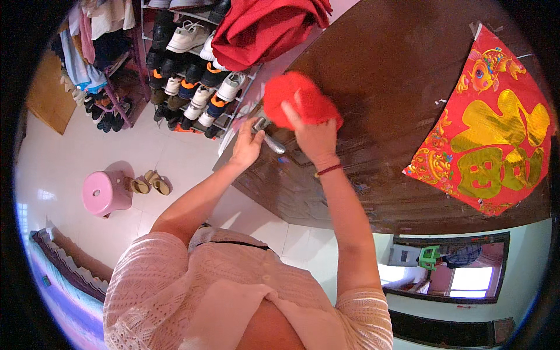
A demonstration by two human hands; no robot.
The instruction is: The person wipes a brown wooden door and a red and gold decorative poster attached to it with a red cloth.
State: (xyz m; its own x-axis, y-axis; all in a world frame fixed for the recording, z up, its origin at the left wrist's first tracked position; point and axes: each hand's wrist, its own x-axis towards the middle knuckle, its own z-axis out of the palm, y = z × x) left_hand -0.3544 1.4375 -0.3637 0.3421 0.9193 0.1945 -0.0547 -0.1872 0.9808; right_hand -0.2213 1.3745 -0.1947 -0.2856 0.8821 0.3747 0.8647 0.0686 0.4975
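My right hand (313, 135) has a red cloth (291, 98) bunched under its fingers, against or just over the brown door (376, 83); whether it touches the surface I cannot tell. The cloth is slightly blurred. My left hand (248, 146) grips the metal door knob or lock part (259, 124) at the door's edge, left of the cloth. A silvery lever handle (274, 144) slants down between my two hands. Farther right on the same door, a red diamond-shaped paper decoration (485, 131) bears a large gold character and fish pictures.
A rack of shoes (192, 103) stands behind the door's edge, with a dark red cloth (267, 33) hanging above. Clothes hang on a stand (118, 105) at upper left. A pink plastic stool (105, 192) and tan sandals (151, 183) are on the tiled floor.
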